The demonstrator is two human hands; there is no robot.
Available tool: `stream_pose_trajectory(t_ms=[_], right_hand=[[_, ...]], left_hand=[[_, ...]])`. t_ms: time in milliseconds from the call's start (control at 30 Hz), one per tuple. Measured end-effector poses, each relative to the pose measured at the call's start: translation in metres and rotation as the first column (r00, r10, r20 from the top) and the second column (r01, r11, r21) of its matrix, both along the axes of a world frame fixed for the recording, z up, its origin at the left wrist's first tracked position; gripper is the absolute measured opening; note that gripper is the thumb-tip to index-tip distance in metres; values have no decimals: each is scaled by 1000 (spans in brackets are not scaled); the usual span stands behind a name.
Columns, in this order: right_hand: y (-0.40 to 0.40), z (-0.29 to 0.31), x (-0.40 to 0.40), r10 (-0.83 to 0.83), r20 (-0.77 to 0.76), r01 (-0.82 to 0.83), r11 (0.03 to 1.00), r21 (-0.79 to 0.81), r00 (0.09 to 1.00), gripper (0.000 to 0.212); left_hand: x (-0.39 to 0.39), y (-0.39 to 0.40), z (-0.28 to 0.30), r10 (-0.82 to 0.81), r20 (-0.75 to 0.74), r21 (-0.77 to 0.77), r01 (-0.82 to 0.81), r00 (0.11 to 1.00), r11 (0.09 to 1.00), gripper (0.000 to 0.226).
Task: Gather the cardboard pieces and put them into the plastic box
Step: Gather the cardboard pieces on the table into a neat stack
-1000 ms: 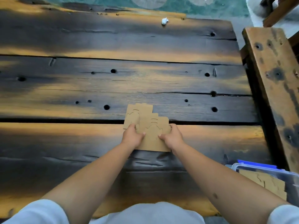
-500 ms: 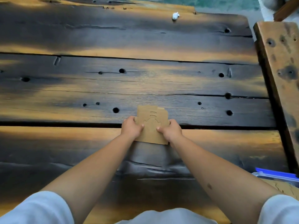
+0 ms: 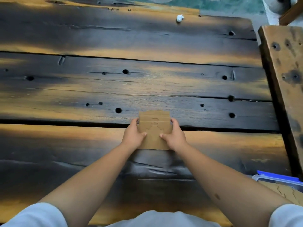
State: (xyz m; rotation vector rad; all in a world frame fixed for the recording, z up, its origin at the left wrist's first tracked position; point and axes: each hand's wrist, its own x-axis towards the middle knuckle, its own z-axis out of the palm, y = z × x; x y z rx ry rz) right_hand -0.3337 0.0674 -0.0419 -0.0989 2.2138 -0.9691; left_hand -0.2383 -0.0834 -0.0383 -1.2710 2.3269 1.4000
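A stack of brown cardboard pieces (image 3: 154,126) with cut-out shapes rests on the dark wooden table (image 3: 114,82), near its middle. My left hand (image 3: 133,136) grips the stack's left edge and my right hand (image 3: 174,136) grips its right edge, thumbs on top. The pieces lie squared up, with slightly offset far edges. The clear plastic box (image 3: 277,181) with a blue lid part sits at the lower right, partly cut off by the frame, and holds more cardboard (image 3: 285,192).
A wooden bench or plank (image 3: 285,71) runs along the table's right side. A small white crumpled scrap (image 3: 179,18) lies near the table's far edge. The planks have gaps and round holes.
The pieces were spread in a staggered fan; both hands have pushed them together into one aligned stack. The box has slid further out of view at the right.
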Motion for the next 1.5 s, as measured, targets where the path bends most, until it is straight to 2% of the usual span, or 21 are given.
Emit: stream_pose_trajectory(t_ms=[133,300,433,567,900,1167,1300,1433,1500], right_hand=[[27,13,17,132,-115,-132,991,12,984,60],[59,21,42,164,-175,-162,987,24,971,45],[87,26,73,196,-225,-196,980,23,954,45],[114,30,107,232,-280,-238,971,14,931,40],[150,19,159,171,-263,-193,980,-58,950,32],[159,25,152,323,-215,-339,940,-42,922,42],[169,36,147,348,-254,-384,917,-108,902,35],[171,44,141,280,-261,-329,930,-167,924,18],[169,48,140,204,-245,-257,944,-206,948,18]], left_hand=[[22,20,13,-124,-60,-59,120,991,991,51],[51,44,23,-184,-89,-109,174,979,979,41],[85,68,35,-221,-159,-76,211,962,974,44],[119,89,40,-234,-152,-88,223,960,971,39],[165,126,19,-223,-150,-22,223,963,975,22],[164,120,16,-326,-114,-58,321,938,945,26],[164,117,18,-365,-86,-61,361,927,931,28],[165,116,20,-390,-83,-88,383,917,919,29],[166,115,20,-410,-88,-102,401,908,910,27]])
